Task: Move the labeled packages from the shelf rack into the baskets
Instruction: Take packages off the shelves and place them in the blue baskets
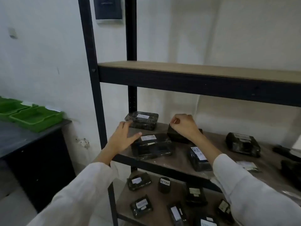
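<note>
White wall behind the rack (91,79). Its shelves hold many packages (199,158) around and below my hands. Well left of them, the worktop (24,141) carries green baskets (37,121) showing no package, so I judge nearly everything is left. My left hand (122,141) is spread open beside a flat package (153,146); my right hand (184,126) pinches a small package (176,136).

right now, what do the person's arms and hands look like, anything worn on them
Both arms wear loose white long sleeves, the left sleeve and right sleeve, ending short of the wrists. The left hand and right hand are bare: no gloves, rings or watch visible.
</note>
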